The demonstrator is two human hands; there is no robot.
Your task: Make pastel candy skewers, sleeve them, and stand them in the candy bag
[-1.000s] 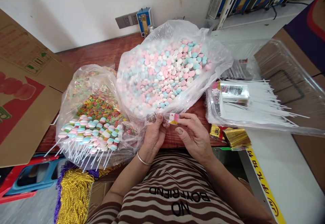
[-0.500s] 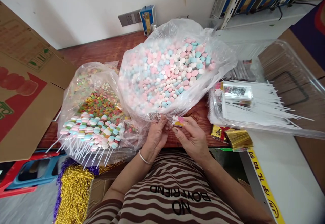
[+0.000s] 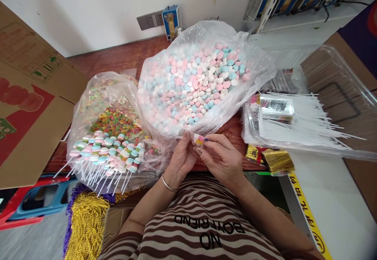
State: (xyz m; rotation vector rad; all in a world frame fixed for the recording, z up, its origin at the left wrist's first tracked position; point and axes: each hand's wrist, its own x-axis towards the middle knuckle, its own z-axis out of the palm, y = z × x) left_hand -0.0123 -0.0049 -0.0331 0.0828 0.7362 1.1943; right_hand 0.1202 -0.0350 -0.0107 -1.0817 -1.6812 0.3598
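Note:
Over the table's front edge, my left hand (image 3: 184, 154) is closed, its thumb and fingers pinching a small printed plastic wrapper (image 3: 198, 138) with pink and yellow patches. My right hand (image 3: 224, 158) holds the pink and yellow end between thumb and fingertips. A silvery printed part shows beyond the left thumb; what lies inside the wrapper is hidden by fingers. Just past both hands sits a large clear bag of pink, white and blue candies (image 3: 203, 83). Left of it, candy skewers on white sticks (image 3: 108, 152) rest on a bag of small colourful ring pieces (image 3: 118, 124).
At right, a clear plastic tray (image 3: 265, 140) holds white sticks (image 3: 312, 122) and a stack of printed wrappers (image 3: 277, 108). Gold twist ties (image 3: 278, 161) lie by its front. A cardboard box (image 3: 35, 95) stands at left, and a blue device (image 3: 171, 22) is against the wall.
My right hand has shifted slightly left, bringing the pink and yellow wrapper end closer to my left hand. The silvery part beyond the left thumb shows less now.

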